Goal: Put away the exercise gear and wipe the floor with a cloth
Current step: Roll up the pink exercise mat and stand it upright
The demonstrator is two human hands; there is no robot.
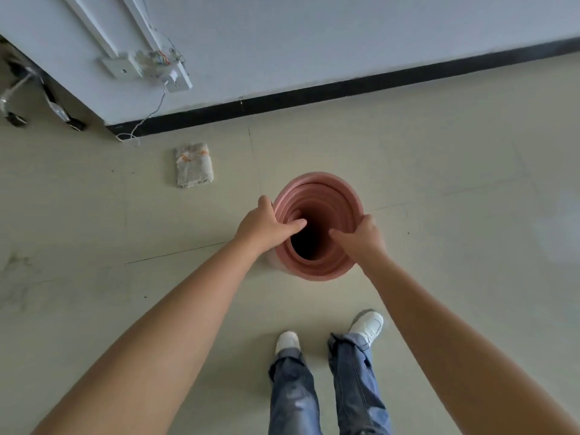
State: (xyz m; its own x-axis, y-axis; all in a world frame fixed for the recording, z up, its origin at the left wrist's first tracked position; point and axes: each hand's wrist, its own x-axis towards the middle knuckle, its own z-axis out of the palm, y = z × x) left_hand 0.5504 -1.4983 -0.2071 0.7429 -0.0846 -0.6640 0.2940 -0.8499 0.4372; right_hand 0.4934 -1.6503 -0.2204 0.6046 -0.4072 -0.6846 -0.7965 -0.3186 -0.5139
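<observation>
Big beige tiled floor (439, 171), white wall (314, 42) w/ black skirting at the far side. Pink rolled yoga mat (326, 196) stands upright on end in the middle, just beyond the white shoes (367, 326). Left hand (266, 222) & right hand (364, 237) both clamped on the roll's top rim, fingers hooked inside. Folded cloth (194, 164) lies far-left of the mat, near the wall.

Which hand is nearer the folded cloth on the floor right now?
Left. The left hand grips the rolled pink mat's rim on the side facing the cloth, which lies apart by the wall. The right hand holds the rim's far side.
</observation>
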